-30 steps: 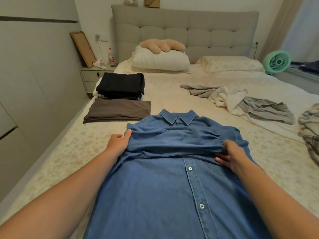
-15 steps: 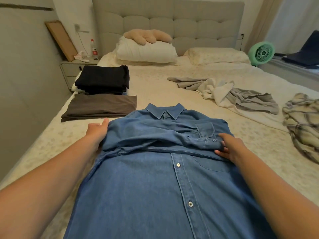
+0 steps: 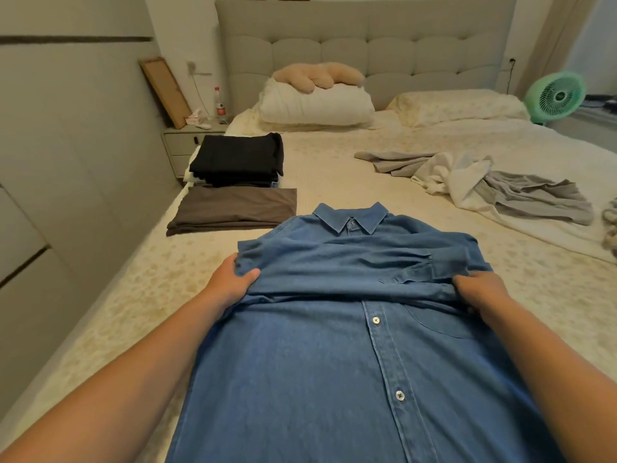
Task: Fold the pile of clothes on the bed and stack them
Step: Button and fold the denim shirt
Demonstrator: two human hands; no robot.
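Gripping denim shirt [image 3: 317, 362] edges — both hands, left [image 3: 230, 282], right [image 3: 480, 289]

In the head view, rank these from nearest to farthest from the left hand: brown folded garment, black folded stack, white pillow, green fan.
From the left hand:
1. Brown folded garment, just beyond it, left side of bed.
2. Black folded stack, behind the brown one.
3. White pillow, by the headboard.
4. Green fan, far right.

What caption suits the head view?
Both hands, left and right, grip a half-folded denim shirt on the bed.
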